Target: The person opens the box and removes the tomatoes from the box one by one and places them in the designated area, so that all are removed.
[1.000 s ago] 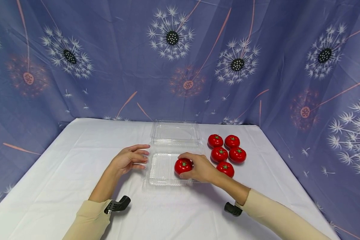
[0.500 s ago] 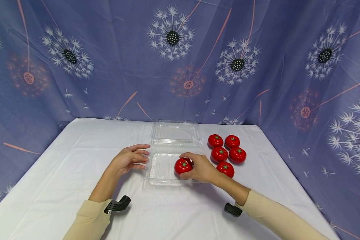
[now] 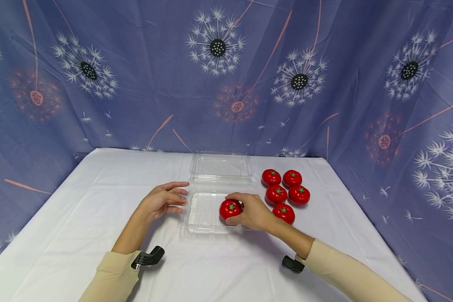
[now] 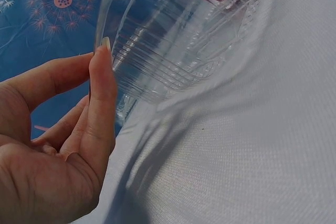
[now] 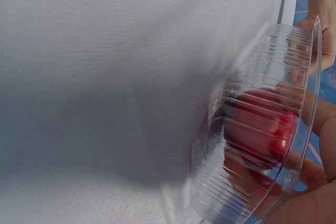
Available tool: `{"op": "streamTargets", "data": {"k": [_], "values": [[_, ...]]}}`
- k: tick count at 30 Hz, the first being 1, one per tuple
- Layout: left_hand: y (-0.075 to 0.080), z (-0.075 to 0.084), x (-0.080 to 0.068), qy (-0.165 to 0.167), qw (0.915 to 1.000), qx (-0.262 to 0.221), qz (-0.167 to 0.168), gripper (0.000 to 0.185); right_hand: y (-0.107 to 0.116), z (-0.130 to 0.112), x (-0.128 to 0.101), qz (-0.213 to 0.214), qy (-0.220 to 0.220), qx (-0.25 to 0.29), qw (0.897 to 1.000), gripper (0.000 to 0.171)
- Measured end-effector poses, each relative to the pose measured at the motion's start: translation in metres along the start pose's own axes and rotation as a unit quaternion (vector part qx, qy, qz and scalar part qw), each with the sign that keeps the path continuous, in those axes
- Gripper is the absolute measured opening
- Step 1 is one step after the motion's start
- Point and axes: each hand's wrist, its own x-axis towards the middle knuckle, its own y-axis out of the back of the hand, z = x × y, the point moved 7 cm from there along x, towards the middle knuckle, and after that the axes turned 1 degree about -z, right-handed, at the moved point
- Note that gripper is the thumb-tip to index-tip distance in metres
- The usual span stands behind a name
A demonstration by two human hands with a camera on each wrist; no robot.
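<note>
My right hand (image 3: 254, 212) grips a red tomato (image 3: 230, 209) with a green star-shaped top, inside the right half of the clear plastic container (image 3: 204, 212). Through the clear wall in the right wrist view, the tomato (image 5: 262, 124) shows with fingers around it. At the container's left edge is my left hand (image 3: 160, 201). In the left wrist view the left hand (image 4: 65, 135) has its thumb and a finger pinching the clear rim. The container's hinged lid (image 3: 220, 165) lies folded back behind the base.
Several more red tomatoes (image 3: 276, 194) stand in a loose group just right of the container, the nearest one (image 3: 283, 213) close beside the right wrist. A white cloth (image 3: 79, 218) covers the table. A blue dandelion-print curtain (image 3: 154, 84) hangs behind.
</note>
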Motion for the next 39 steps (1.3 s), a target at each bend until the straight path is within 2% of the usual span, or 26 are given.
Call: {"op": "streamTargets", "data": {"k": [23,34,39], "values": [[0.000,-0.002,0.003,0.007,0.9999,-0.015,0.003,0.068,0.005,0.000,0.001,0.011,-0.005,0.013,1.000,0.062],[0.002,0.000,0.002,0.006,0.9997,-0.021,-0.002,0.066,0.032,-0.008,0.003,0.039,-0.005,-0.003,0.999,0.064],[0.002,0.000,0.001,0.008,0.9997,-0.021,-0.002,0.067,0.048,-0.001,0.000,0.054,-0.016,-0.011,0.998,0.065]]}}
